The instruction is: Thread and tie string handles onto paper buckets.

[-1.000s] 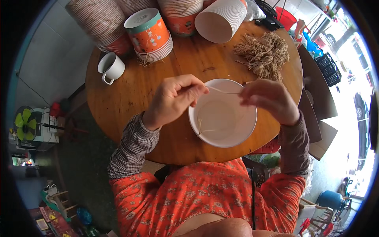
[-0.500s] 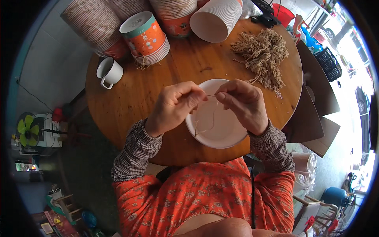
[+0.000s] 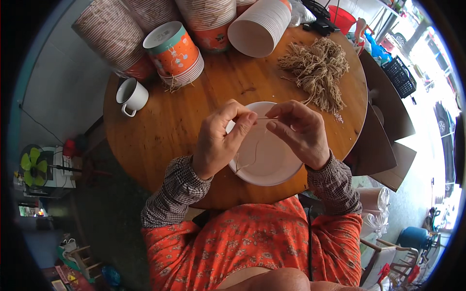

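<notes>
A thin tan strand (image 3: 262, 118) is stretched between my two hands above a white bowl (image 3: 279, 162). My left hand (image 3: 224, 136) pinches one end between thumb and forefinger. On the other side, my right hand (image 3: 303, 133) holds the strand at its fingers, with the thumb slightly apart from the forefinger. A loose length of string (image 3: 255, 157) hangs in a curve down over the bowl's inside, ending near its left rim. Beyond my right hand lies a heap of tan string pieces (image 3: 318, 70).
At the back left of the round wooden table (image 3: 145, 140) stand several stacks of paper tubs (image 3: 174, 56), orange and teal outside. A white tub stack (image 3: 259, 29) lies tilted beside them. A white enamel mug (image 3: 133, 97) is at left. Cardboard (image 3: 376, 140) leans at the right edge.
My left thumb has straightened and my right thumb and forefinger have parted a little. The stretch of strand between the hands looks longer. The whole view has shifted slightly.
</notes>
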Tool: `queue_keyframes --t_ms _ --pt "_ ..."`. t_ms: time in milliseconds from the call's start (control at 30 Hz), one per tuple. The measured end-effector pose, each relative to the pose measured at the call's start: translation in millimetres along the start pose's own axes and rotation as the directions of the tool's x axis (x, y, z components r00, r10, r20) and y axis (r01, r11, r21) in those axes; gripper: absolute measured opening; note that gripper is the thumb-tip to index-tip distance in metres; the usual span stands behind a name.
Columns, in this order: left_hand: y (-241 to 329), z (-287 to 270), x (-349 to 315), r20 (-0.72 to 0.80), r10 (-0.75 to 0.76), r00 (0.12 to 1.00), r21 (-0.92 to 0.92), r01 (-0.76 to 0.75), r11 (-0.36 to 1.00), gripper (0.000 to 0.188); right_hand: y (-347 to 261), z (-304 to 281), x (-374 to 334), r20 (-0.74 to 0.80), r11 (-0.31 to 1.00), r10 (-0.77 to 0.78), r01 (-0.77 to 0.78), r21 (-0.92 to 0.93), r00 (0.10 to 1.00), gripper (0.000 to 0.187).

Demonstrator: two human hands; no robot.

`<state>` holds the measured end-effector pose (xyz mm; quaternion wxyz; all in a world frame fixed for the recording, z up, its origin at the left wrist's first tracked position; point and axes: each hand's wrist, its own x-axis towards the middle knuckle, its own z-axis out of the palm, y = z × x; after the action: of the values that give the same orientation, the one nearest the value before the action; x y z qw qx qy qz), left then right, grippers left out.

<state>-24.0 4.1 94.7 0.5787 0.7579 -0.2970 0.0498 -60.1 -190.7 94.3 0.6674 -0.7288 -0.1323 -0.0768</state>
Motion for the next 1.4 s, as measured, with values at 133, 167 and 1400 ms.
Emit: queue_keyframes --t_ms 133,167,1400 --pt "4 13 10 0.025 0.066 0.997 0.037 -0.067 0.997 0.01 12 -12 -3 -0.063 0.998 -0.052 0.05 -0.026 0.997 0.01" --pt "3 17 11 0.038 0.111 0.993 0.045 -0.113 0.993 0.009 13 -14 -5 -0.068 0.998 -0.05 0.048 -0.028 0.996 0.01" --pt "-7 2 25 0.328 0.343 0.88 0.377 -0.455 0.807 0.022 47 14 -55 -0.206 0.857 0.125 -0.001 0.516 0.971 0.011"
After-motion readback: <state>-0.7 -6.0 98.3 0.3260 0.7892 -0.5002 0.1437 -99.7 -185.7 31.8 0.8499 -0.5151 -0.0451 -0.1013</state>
